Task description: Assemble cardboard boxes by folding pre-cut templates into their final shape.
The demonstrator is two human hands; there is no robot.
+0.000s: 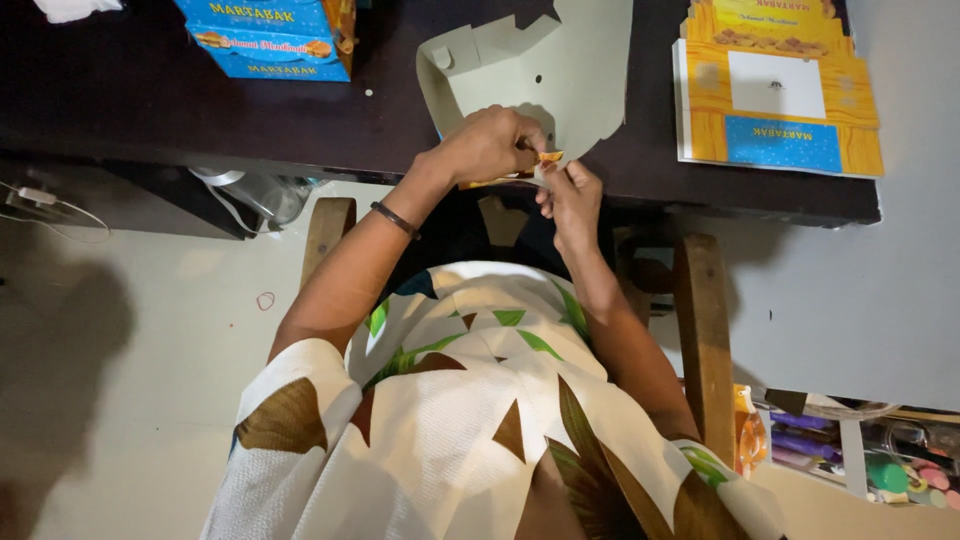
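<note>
A flat cardboard box blank [565,65] lies grey side up on the dark table [130,90], with its near edge over the table's front edge. My left hand [488,143], with a dark band on its wrist, grips that near edge from above. My right hand [572,197] pinches a small flap [549,157] of the same blank, whose orange printed side shows between the two hands. The hands are almost touching. The underside of the blank is hidden.
A stack of flat orange-and-blue printed box blanks [780,95] lies at the table's right end. Folded blue boxes [270,35] stand at the back left. I sit on a wooden chair [705,330]. A tray of coloured items [880,460] sits low right, and cables [40,205] lie at left.
</note>
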